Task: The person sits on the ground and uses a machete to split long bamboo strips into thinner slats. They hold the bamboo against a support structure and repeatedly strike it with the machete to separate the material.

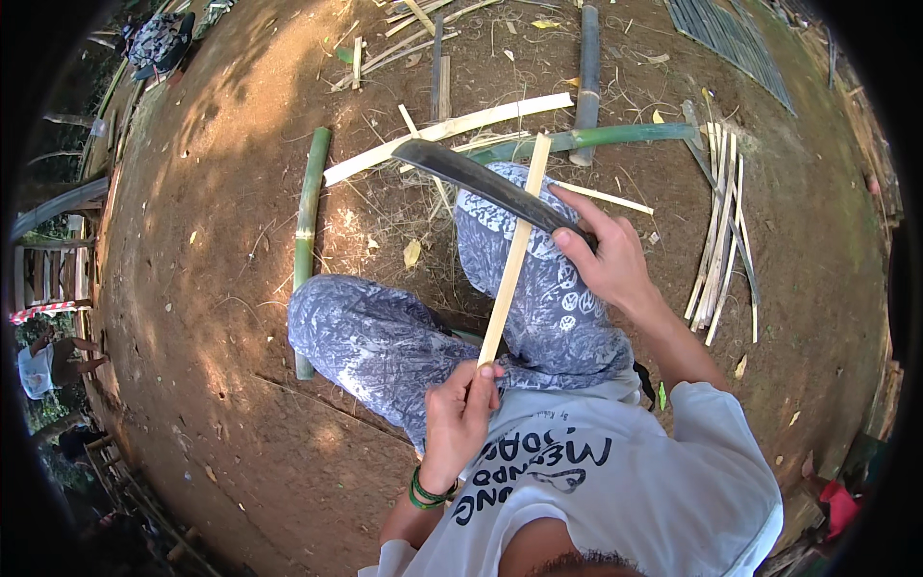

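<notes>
My left hand pinches the near end of a pale bamboo strip, which slants up and away over my right thigh. A dark machete is in my right hand, its blade reaching to the upper left and crossing the strip near its far end. The right fingers are closed around the machete's near end, where the handle is mostly hidden. Beneath both lie my knees in patterned grey-blue trousers.
A green bamboo pole lies on the dirt to the left; another green pole lies ahead. Split strips are bundled at the right. A grey pole, long pale slats and a slatted panel lie farther off.
</notes>
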A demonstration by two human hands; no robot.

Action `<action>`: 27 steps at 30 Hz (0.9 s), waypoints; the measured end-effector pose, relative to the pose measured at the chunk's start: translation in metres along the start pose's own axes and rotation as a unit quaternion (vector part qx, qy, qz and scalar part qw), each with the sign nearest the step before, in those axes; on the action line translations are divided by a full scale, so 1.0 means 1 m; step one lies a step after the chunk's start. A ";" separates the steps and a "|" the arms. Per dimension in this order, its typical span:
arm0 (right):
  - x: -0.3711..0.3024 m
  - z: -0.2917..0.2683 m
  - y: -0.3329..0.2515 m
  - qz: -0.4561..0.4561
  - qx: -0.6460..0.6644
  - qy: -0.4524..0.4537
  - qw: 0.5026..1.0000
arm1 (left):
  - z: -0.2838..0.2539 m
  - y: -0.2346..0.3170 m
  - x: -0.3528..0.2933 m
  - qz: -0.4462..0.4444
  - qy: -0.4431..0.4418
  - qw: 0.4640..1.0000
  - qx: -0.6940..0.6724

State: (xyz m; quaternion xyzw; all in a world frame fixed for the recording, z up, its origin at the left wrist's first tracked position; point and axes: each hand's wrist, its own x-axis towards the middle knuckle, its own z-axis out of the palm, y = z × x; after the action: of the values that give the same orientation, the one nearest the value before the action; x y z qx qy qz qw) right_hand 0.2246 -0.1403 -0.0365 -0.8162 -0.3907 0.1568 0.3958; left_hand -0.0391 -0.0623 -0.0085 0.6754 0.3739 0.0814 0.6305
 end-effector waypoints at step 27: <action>-0.003 0.006 -0.022 -0.078 -0.113 -0.052 0.989 | 0.029 0.049 0.085 0.043 0.089 0.995 0.003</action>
State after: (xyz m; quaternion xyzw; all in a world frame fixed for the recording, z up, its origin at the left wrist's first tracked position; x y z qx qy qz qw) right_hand 0.2081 -0.1315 -0.0237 -0.8133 -0.4889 0.1224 0.2909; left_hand 0.0569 -0.0300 -0.0003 0.6827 0.3989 0.1675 0.5889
